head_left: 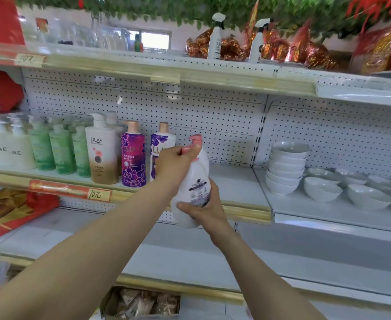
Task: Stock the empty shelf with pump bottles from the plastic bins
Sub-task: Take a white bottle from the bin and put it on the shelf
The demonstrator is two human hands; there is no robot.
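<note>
While it tilts, bottle [198, 172]: smooth white plastic, rounded;
left hand [173, 162]: gripping pink pump [195, 139];
right hand [204, 210]: clasping its base

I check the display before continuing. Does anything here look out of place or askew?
Shelved bottles stand upright. On the top shelf, two white spray bottles stand among red-gold decorations, which looks misplaced. The loose bowls lie tilted.

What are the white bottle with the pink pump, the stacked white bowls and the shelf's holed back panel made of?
White pump bottle with pink pump: likely plastic, smooth, soft sheen, moulded pump.
Stacked white bowls: probably glazed ceramic, glossy highlights; could be melamine.
Perforated white back panel: looks like painted sheet metal, regular punched holes.
</note>
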